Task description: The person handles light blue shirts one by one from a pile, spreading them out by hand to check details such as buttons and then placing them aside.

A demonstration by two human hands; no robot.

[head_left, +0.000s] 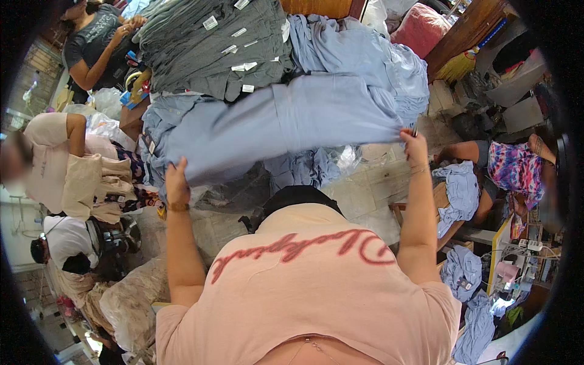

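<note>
A light blue garment [243,137] is stretched out in front of me, slightly blurred, its kind not plain. My left hand [177,182] is closed on its near left edge. At the far right end, my right hand [415,149] pinches a corner, and a small dark pointed tool [415,130], too small to name, sticks up from the fingers. Behind the stretched cloth lies a heap of light blue garments [353,48]. Beside that heap, to the left, dark grey garments [213,55] with white labels are stacked.
A co-worker in a dark shirt [97,39] stands at the far left, near a blue tape dispenser [135,91]. Another person [55,146] is at the left with beige cloth. Someone in a colourful top [514,170] sits at the right, near blue garments [459,188]. A yellow broom [459,66] leans behind.
</note>
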